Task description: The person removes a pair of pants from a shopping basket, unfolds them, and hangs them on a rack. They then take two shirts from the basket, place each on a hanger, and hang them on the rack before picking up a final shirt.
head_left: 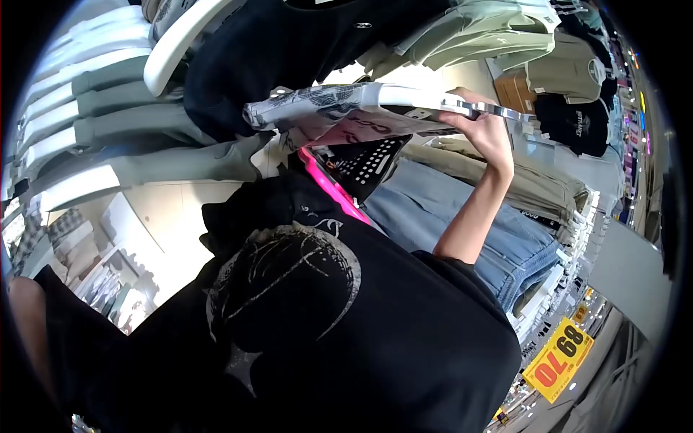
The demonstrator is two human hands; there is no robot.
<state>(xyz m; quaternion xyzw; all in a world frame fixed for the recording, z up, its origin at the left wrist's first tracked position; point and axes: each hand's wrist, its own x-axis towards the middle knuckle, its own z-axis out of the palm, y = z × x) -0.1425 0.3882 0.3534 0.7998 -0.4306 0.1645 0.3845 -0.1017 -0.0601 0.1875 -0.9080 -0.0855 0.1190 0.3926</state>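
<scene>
Okay, left to right:

- Left arm (27, 310) is just a bit of skin at the edge beside a black sleeve. That hand's out of view, so can't tell what it's doing.
- Green clothes (126, 123) hang in a row with white bands across them, upper left, with pale floor (184, 206) below.
- Dark top (253, 68) hangs at the top, with a curved white hanger (177, 50) just beside it.
- Printed shirt (317, 105), white with grey and reddish print, sits upper middle, seen nearly edge-on in front of the dark top.
- Black tee (390, 303) on the wearer fills the lower middle, big pale ring on it.
- Pink strip (328, 184) runs slantwise just past the tee, next to a black thing with white dots (368, 166). Can't tell what either is.
- Right hand (485, 133) is clamped around the metal end of the printed shirt's hanger, thumb on the near side, bare forearm reaching up from the sleeve.
- Jeans (440, 206) lie beyond that forearm, khaki trousers (523, 180) next to them.
- Light green clothes (487, 40) are up top, box (514, 90) below them.
- Yellow sign (557, 361), lower right, big red and black digits.
- Olive tee (567, 71) far right, above a black shirt with white lettering (574, 126).
</scene>
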